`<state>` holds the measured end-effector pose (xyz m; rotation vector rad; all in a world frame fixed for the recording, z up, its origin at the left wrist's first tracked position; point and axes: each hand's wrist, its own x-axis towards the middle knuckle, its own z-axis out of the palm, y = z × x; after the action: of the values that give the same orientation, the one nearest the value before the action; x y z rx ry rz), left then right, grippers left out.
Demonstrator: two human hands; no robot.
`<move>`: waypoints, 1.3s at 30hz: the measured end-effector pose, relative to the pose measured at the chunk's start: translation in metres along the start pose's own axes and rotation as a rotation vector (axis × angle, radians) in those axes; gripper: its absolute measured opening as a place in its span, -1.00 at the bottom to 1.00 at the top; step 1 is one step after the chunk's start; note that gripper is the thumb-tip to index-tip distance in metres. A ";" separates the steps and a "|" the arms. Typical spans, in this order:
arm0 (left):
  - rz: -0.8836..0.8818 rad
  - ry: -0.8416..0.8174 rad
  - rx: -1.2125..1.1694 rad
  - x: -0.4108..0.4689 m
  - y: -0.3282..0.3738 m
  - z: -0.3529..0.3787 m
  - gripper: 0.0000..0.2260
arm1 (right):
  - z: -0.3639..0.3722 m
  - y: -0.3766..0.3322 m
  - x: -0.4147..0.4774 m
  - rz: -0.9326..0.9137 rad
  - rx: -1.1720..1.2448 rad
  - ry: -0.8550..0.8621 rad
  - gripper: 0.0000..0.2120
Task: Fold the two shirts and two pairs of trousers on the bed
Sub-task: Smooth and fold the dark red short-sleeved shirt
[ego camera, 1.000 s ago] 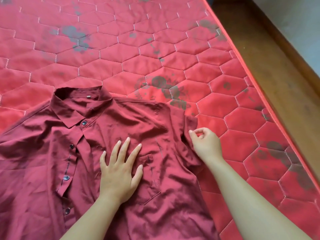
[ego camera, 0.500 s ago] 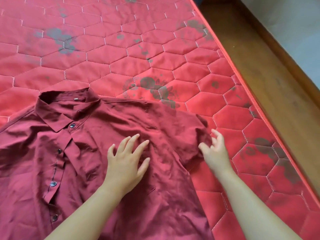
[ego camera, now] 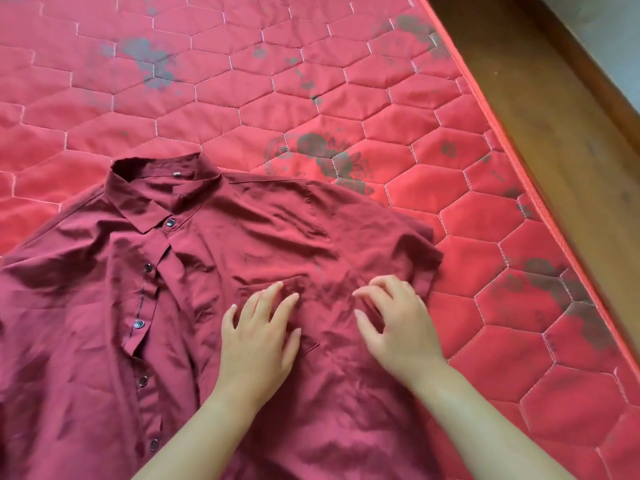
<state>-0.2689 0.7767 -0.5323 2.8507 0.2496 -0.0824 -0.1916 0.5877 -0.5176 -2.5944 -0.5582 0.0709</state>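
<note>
Dark red button-up shirt (ego camera: 104,341): face up, buttoned, spread on red quilted bed (ego camera: 242,98), collar toward far side. Probably light, limp, slightly slippery, quick to crease; best taken at shoulder seam or short sleeve (ego camera: 408,251). Hands: left hand (ego camera: 258,341) spread flat, pressing chest pocket; right hand (ego camera: 398,323) loosely bent, fingertips touching cloth beside sleeve, gripping nothing.

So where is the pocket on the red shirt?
In the head view, the pocket sits on the shirt between the button row and the right hand, partly under the left hand.
</note>
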 end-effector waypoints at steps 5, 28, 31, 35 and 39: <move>-0.028 -0.021 0.020 -0.046 -0.013 -0.002 -0.54 | 0.012 -0.005 -0.020 0.232 -0.188 -0.109 -0.81; -0.718 -0.142 -0.178 -0.252 -0.188 -0.049 -0.55 | 0.118 -0.213 -0.126 0.158 0.055 -0.333 -0.54; -0.657 -0.201 -0.306 -0.268 -0.203 -0.049 -0.60 | 0.106 -0.210 -0.126 0.248 0.015 -0.226 -0.57; -0.571 -0.133 -0.298 -0.267 -0.218 -0.062 -0.63 | 0.102 -0.227 -0.125 0.252 -0.087 -0.135 -0.53; -0.508 0.040 -0.300 -0.222 -0.252 -0.083 -0.66 | 0.125 -0.280 -0.096 0.045 0.021 -0.192 -0.58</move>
<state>-0.5293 1.0027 -0.5023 2.4309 0.9065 -0.0800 -0.4027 0.8293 -0.5015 -2.5957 -0.5635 0.3412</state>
